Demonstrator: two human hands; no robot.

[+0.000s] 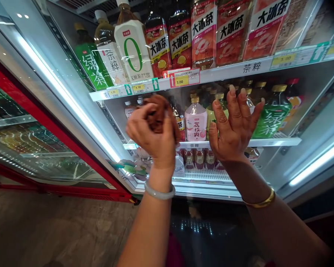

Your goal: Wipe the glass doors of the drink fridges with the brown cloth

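My left hand [153,137] is closed around a bunched brown cloth [158,115], raised in front of the lit drinks fridge. A pale bangle [159,190] circles that wrist. To its right, my right hand [233,126] is held up with fingers spread and nothing in it; a gold bracelet [260,200] is on that wrist. Behind the hands stand a pink-labelled bottle [196,120] and a green-labelled bottle [272,113] on the middle shelf. Whether either hand touches a glass pane is unclear.
Large tea bottles [133,44] line the upper shelf, above a price strip [180,79]. Small dark bottles [199,158] stand on the bottom shelf. A red-framed door [58,129] slants along the left, above a brownish floor [61,226]. A flower decal [133,167] shows low left.
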